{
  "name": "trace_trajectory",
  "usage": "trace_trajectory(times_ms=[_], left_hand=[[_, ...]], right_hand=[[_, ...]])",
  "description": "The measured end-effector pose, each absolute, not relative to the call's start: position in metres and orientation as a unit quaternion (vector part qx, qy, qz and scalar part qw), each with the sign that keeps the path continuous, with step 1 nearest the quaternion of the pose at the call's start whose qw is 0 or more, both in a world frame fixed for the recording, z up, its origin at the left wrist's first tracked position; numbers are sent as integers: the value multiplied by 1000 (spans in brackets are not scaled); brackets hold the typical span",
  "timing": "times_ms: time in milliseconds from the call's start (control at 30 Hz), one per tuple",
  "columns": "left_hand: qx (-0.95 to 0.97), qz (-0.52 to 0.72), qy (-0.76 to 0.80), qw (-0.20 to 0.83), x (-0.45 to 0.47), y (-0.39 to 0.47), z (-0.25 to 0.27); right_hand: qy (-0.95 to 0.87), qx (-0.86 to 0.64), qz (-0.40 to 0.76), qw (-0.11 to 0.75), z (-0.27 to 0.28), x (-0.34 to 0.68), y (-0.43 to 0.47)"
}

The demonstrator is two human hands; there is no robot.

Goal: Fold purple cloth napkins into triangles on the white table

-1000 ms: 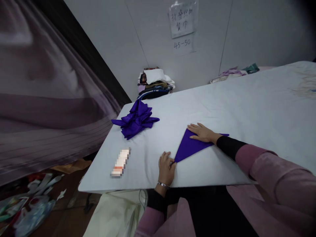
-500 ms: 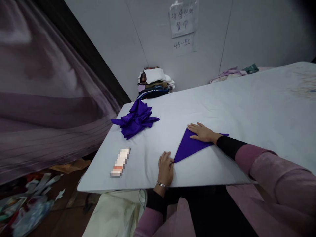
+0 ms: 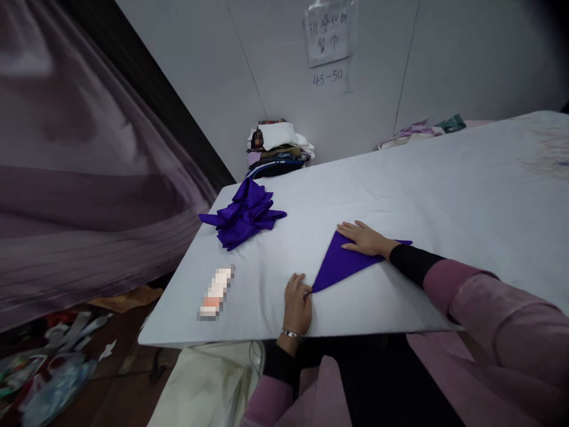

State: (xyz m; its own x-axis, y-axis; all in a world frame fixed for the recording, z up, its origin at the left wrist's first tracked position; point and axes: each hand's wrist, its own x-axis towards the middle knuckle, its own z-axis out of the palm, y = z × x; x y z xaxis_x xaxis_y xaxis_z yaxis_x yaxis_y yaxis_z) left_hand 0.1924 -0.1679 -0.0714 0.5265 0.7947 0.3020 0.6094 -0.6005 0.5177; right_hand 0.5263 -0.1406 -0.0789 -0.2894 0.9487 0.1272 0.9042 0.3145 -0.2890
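A purple cloth napkin (image 3: 341, 265) lies on the white-covered table, folded into a triangle. At its near left corner my left hand (image 3: 297, 305) rests on the table, thumb and finger closed on the tip. My right hand (image 3: 363, 238) is spread flat over the far edge of the triangle, fingers stretched out to the left. Part of the cloth is hidden under that hand and wrist, and its right tip shows beyond the forearm. Farther left sits a crumpled heap of purple napkins (image 3: 246, 214).
A pixelated oblong object (image 3: 216, 293) lies near the left edge of the white table (image 3: 444, 196). Folded clothes (image 3: 280, 148) are stacked by the wall, with more cloth (image 3: 413, 133) to the right. A curtain (image 3: 89, 178) hangs at left; a pale cloth-covered seat (image 3: 200, 385) stands below.
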Motion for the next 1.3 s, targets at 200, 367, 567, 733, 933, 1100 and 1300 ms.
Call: trace_trajectory(times_ms=[200, 367, 567, 733, 933, 1100, 1300], left_hand=[[859, 254, 409, 172, 193, -168, -69], [864, 252, 403, 164, 192, -168, -70], [868, 252, 398, 158, 192, -168, -70], [867, 256, 399, 157, 190, -166, -74], [832, 289, 448, 154, 196, -163, -66], [871, 252, 390, 164, 257, -168, -32], [926, 84, 348, 120, 329, -155, -36]], right_hand=[[-800, -578, 83, 140, -80, 527, -140], [-799, -579, 83, 138, -79, 526, -140], [-800, -578, 78, 142, -79, 526, -140], [-801, -576, 81, 141, -79, 525, -139], [-802, -574, 77, 146, -78, 524, -140], [-802, -573, 69, 152, -79, 524, -141], [-799, -577, 67, 154, -79, 523, -140]])
